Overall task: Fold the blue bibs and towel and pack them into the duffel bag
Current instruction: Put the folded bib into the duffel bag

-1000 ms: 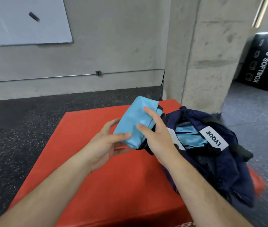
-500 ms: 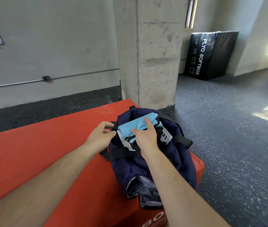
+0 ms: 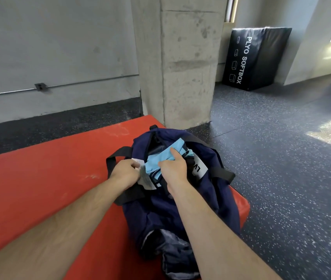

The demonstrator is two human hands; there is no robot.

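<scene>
Head view: two bare arms reach out over a red mat [image 3: 49, 178]. A dark blue bag [image 3: 211, 203] lies on the mat's right end, with its top open. The left hand [image 3: 125, 173] is curled tight on the bag's left rim. It grips a white label [image 3: 145, 179] there, just beside a black strap [image 3: 118, 156]. The right hand [image 3: 173, 168] holds a folded light blue cloth [image 3: 156, 160] — its thumb sits on the cloth's near edge and its first finger lies straight across the top. Its other fingers are hidden. The cloth sits in the mouth of the bag, partly inside, between the two hands. More light blue shows under it. Past the bag stands a grey pillar [image 3: 184, 67]. Farther right, a black box [image 3: 255, 57] stands by the wall on the speckled floor [image 3: 281, 158].
</scene>
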